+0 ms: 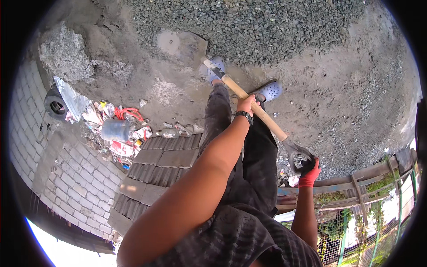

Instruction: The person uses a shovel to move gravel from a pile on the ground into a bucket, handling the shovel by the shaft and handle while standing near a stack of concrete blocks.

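I hold a shovel (267, 119) slantwise across my legs. My left hand (247, 103), bare with a dark watch at the wrist, is wrapped around the middle of its wooden shaft. At the shaft's upper end, my right hand (311, 174), in a red glove, is closed on the dark D-shaped grip (291, 149). The grey, dusty blade (193, 48) lies low at the ground beside my left clog, by the edge of a gravel pile (249, 31). A pale round shape (168, 42) shows at the blade's far left; whether it is loose cannot be told.
Rough concrete lumps (66, 53) lie at the far left. Below them are a tyre (56, 104) and litter with a plastic water container (115, 130). Stacked grey blocks (160, 155) stand left of my legs, near a block wall (84, 178). A fence (356, 196) runs at the right.
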Motion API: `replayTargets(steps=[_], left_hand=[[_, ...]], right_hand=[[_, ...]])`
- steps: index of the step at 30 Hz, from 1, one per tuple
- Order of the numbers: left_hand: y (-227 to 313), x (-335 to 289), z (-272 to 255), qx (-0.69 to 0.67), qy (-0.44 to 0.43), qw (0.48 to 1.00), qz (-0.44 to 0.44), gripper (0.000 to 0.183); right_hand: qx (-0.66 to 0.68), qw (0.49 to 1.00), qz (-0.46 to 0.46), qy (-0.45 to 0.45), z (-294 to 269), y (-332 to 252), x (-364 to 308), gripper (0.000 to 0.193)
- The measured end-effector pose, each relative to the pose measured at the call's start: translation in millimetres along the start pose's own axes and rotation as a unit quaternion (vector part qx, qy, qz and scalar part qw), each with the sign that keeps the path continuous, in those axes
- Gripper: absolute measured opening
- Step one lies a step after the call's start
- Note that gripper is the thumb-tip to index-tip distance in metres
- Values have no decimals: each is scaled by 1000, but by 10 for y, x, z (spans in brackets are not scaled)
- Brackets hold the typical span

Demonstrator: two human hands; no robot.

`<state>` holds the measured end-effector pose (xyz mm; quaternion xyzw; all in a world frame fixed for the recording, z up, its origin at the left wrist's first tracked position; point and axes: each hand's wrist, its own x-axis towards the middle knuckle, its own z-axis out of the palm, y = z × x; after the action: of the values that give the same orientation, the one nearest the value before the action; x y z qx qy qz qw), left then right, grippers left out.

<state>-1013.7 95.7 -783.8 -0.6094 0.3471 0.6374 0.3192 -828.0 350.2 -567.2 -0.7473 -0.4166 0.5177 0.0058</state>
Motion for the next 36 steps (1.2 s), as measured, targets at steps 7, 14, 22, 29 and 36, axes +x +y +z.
replayTargets(steps=[7,14,22,29,36], left_hand=[[38,411,-60,-2,7,1000,2,24],[65,651,-26,7,10,1000,19,24],[620,930,-284,40,17,997,64,21],[933,439,-275,29,-3,994,107,21],[1519,-761,-315,14,-29,989,143,20]], right_hand=[[-37,998,-32,41,355,24,327,30],[-47,997,-50,32,507,82,637,31],[-2,1000,-9,-14,1090,324,615,23],[21,999,-3,-42,1092,108,353,26],[73,990,56,-106,1046,-301,-442,26]])
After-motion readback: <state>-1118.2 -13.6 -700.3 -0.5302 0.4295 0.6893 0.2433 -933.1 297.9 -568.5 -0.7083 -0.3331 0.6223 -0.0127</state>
